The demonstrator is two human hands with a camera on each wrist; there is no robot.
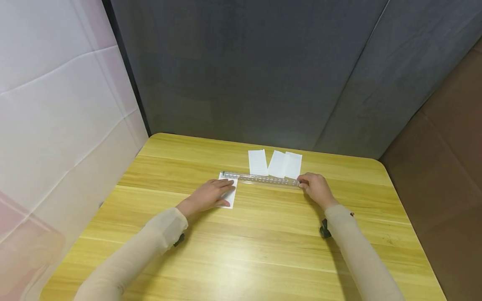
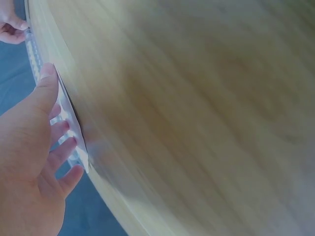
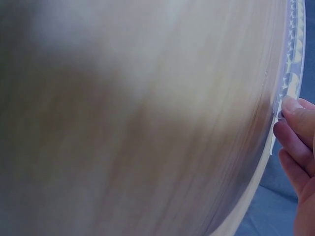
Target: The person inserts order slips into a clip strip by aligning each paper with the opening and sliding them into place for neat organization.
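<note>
Right hand (image 3: 300,157) fingertips (image 3: 291,105) touching clear ruler (image 3: 294,49) end; blurred wooden table (image 3: 138,123) fills view.

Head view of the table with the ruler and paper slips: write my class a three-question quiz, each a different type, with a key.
1. True or false: the left hand rests flat on a paper slip.
2. Which hand holds the clear ruler by its end?
3. How many paper slips lie beyond the ruler? A) one B) three C) five

Key: 1 true; 2 the right hand; 3 B.
</note>
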